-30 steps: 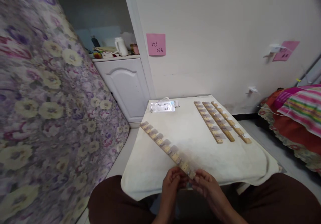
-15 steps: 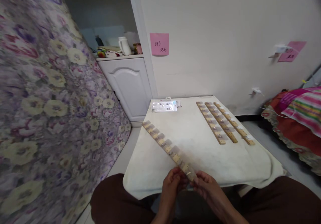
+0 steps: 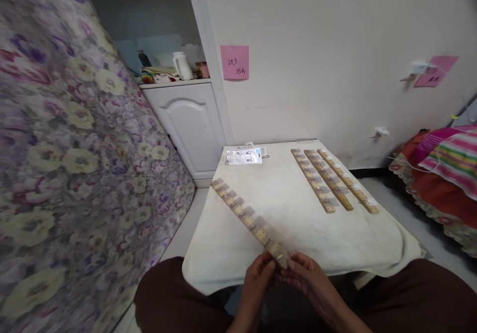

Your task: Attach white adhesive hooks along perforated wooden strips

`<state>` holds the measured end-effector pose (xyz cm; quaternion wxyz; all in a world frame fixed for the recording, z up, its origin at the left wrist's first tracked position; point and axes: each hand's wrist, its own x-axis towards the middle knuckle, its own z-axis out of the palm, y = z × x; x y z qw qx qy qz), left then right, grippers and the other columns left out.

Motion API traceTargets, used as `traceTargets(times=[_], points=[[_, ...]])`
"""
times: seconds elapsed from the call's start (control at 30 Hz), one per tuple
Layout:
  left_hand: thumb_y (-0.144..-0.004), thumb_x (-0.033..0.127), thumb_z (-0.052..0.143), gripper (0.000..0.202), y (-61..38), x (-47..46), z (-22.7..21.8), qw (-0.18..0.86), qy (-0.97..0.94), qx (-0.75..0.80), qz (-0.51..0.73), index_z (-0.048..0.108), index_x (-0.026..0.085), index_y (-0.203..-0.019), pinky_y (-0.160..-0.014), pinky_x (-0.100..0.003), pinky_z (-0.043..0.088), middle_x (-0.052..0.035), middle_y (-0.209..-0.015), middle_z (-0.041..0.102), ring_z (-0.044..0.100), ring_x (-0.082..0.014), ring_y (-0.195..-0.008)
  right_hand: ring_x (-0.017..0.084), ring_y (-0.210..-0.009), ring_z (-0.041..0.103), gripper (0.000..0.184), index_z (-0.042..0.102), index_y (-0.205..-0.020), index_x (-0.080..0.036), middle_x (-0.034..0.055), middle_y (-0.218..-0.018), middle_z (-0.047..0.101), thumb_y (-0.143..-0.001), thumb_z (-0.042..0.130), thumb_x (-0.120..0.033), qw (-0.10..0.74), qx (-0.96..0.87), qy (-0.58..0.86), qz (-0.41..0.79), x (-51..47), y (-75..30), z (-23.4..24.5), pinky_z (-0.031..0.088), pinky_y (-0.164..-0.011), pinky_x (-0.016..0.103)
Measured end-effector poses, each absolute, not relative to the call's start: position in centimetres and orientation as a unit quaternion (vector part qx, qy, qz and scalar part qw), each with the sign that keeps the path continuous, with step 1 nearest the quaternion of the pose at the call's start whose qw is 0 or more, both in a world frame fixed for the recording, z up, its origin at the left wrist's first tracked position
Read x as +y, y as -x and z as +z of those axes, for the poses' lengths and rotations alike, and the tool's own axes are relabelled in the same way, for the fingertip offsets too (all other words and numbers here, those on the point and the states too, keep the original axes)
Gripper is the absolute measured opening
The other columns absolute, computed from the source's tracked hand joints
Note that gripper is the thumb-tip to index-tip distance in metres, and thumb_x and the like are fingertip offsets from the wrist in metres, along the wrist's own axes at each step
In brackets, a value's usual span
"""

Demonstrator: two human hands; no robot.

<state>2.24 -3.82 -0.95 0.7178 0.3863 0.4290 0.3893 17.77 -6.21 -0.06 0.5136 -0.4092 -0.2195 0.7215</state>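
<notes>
A long wooden strip (image 3: 244,217) with small metal pieces along it lies diagonally on the cream cloth of the table (image 3: 298,213). Its near end rests between my two hands at the table's front edge. My left hand (image 3: 260,273) has its fingers curled against that end from the left. My right hand (image 3: 303,273) pinches the same end from the right, fingertips close together. Three more wooden strips (image 3: 331,180) lie side by side at the far right of the table.
A clear blister pack (image 3: 243,156) sits at the table's far left corner. A flowered mattress (image 3: 74,149) leans along the left. A white cabinet (image 3: 184,119) stands behind, pink notes (image 3: 234,62) hang on the wall, and striped bedding (image 3: 447,164) lies to the right.
The view shifted slightly. My hands stay at the near end of the strip, the fingers working a little closer together on it.
</notes>
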Motion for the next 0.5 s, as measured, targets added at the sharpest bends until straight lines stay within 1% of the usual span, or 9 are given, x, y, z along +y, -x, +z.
traceTargets(times=[0.07,0.17,0.3,0.4,0.5], points=[[-0.071,0.048,0.068,0.045,-2.4,-3.7,-1.0,0.715,-0.381,0.442,0.386,0.063,0.015,-0.102,-0.061,-0.024,0.043,-0.0036,-0.076,0.066,0.059,-0.0134,-0.064,0.016,-0.071,0.065,0.040,0.067,-0.088,-0.017,0.0051,-0.081,0.071,-0.062,0.079,-0.045,0.503,-0.224,0.429,0.716,-6.0,-17.7,-0.4,0.048,-0.068,0.027],[-0.069,0.048,0.070,0.045,-2.5,-3.6,-1.1,0.705,-0.389,0.452,0.383,0.064,0.015,-0.099,-0.058,-0.023,0.042,-0.0029,-0.074,0.066,0.058,-0.0125,-0.061,0.015,-0.068,0.065,0.039,0.066,-0.087,-0.017,0.0033,-0.076,0.070,-0.063,0.077,-0.046,0.494,-0.229,0.444,0.711,-5.7,-17.7,-1.0,0.046,-0.063,0.024],[-0.068,0.047,0.071,0.042,-2.4,-3.6,-1.2,0.696,-0.403,0.454,0.383,0.064,0.016,-0.096,-0.056,-0.022,0.041,-0.0031,-0.079,0.067,0.058,-0.0123,-0.062,0.014,-0.061,0.063,0.040,0.066,-0.084,-0.017,0.0014,-0.074,0.068,-0.061,0.077,-0.048,0.489,-0.236,0.459,0.703,-5.5,-17.6,-1.3,0.044,-0.058,0.024],[-0.068,0.047,0.070,0.041,-2.4,-3.5,-1.2,0.696,-0.406,0.450,0.384,0.064,0.016,-0.094,-0.056,-0.023,0.041,-0.0024,-0.077,0.066,0.058,-0.0126,-0.061,0.014,-0.059,0.062,0.043,0.064,-0.084,-0.018,0.0008,-0.073,0.067,-0.060,0.077,-0.050,0.479,-0.252,0.478,0.692,-5.2,-17.5,-1.5,0.044,-0.056,0.024],[-0.068,0.046,0.071,0.041,-2.5,-3.5,-1.2,0.701,-0.407,0.440,0.387,0.063,0.015,-0.094,-0.056,-0.024,0.041,-0.0023,-0.073,0.066,0.058,-0.0127,-0.058,0.013,-0.057,0.060,0.044,0.063,-0.084,-0.017,-0.0006,-0.066,0.065,-0.062,0.075,-0.053,0.473,-0.274,0.489,0.680,-5.0,-17.5,-1.9,0.043,-0.054,0.023]])
